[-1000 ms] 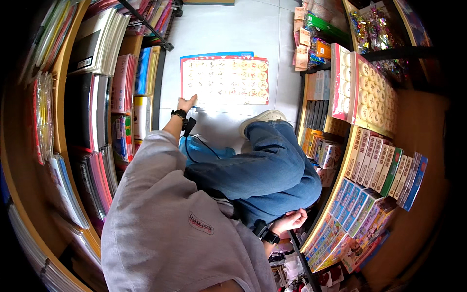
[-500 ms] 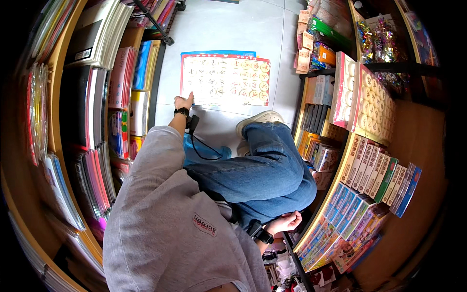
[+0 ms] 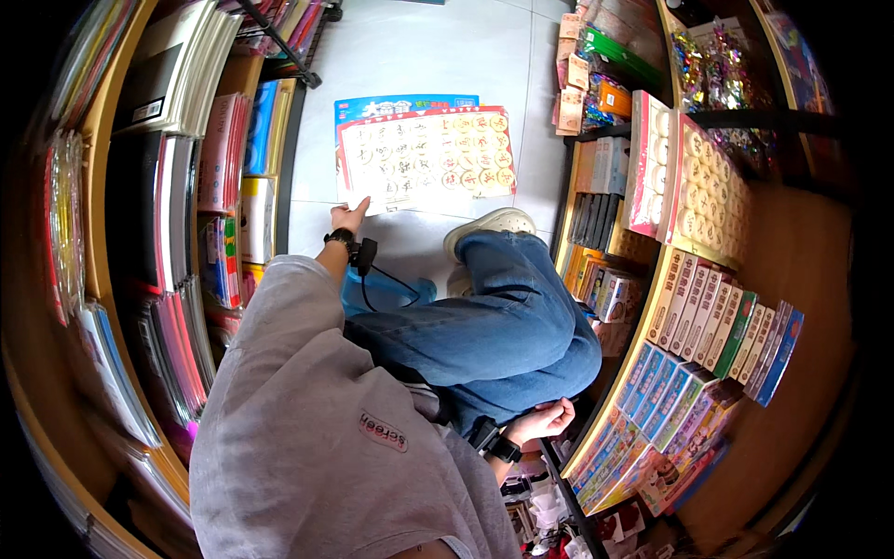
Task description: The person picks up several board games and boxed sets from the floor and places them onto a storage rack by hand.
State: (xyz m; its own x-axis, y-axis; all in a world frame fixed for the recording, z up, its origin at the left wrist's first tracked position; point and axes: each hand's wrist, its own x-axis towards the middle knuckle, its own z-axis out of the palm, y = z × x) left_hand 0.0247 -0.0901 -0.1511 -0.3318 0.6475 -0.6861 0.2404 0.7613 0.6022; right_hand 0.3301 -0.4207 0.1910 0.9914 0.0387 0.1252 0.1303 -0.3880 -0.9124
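Two hands, well apart and busy in different ways. Fingertips of the left hand (image 3: 349,216) stretched forward and kept narrow, close together, touching the near left corner of the chart (image 3: 424,154). Impossible to tell whether pinching that corner or only pressing it down. Probably a corner contact because that is the nearest part of the sheet within reach from a crouch. Behind the knuckles, a black wrist strap (image 3: 337,237) with a small black device and a thin cable hanging off it, then the grey sleeve (image 3: 279,307) running back toward the lower edge.

Flat on the pale tiled floor (image 3: 438,47), the chart itself: red border, rows of round yellow figures, face up, with a blue-edged sheet showing along its top. Lying in the open aisle between the two shelf runs, likely the only spot wide enough for it.

Fingers of the right hand (image 3: 545,419) loosely half-curled, with nothing seen inside them. Resting low against the blue jeans (image 3: 494,326) by the bent knee, just beside the edge of the right shelf (image 3: 615,391), seemingly as a brace for balance. Black band on that wrist too.

Further out: a white shoe (image 3: 494,224) planted near the chart's lower edge, upright books (image 3: 223,177) packed along the left shelves, and flat coloured boxes (image 3: 717,321) leaning in rows on the right.
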